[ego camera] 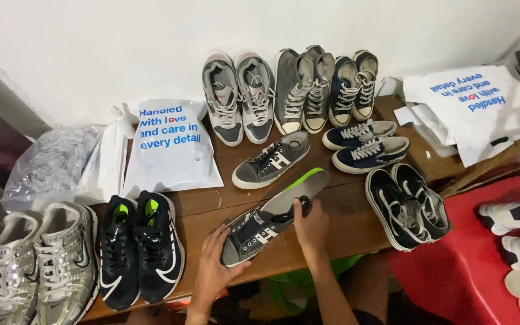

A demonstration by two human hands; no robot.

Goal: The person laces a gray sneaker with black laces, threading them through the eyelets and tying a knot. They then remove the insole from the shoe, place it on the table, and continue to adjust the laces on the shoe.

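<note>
Left hand (215, 265): my palm lies on the toe end of the grey sneaker (254, 232), fingers spread flat over its front; the grip is loose, cupping rather than pinching.
Right hand (310, 225): I have it at the heel of the same shoe, fingers and thumb pressed together on the insole (302, 189).
Grey sneaker: lies near the front edge of the wooden worktop (344, 225), toe toward my left, white side mark facing up.
Insole: grey on top with a bright green edge, it sticks out of the shoe's heel and slants up to my right.
Matching sneaker (270, 160): sits alone just behind, near the middle of the worktop.
Black pair (139, 247): just beside my left hand, green linings showing.
Silver pair (40, 259): at the far left corner.
Back row: a grey and white pair (239, 96), a grey high-top pair (305, 90) and a navy pair (354, 84), toes toward me, by the wall.
Right side: a navy low pair (365, 144) lying on their sides, and a dark pair (407, 204) near the worktop's edge.
Bags: a white mailer bag (170, 147) stands behind the black pair; another white bag (473, 108) lies far right.
</note>
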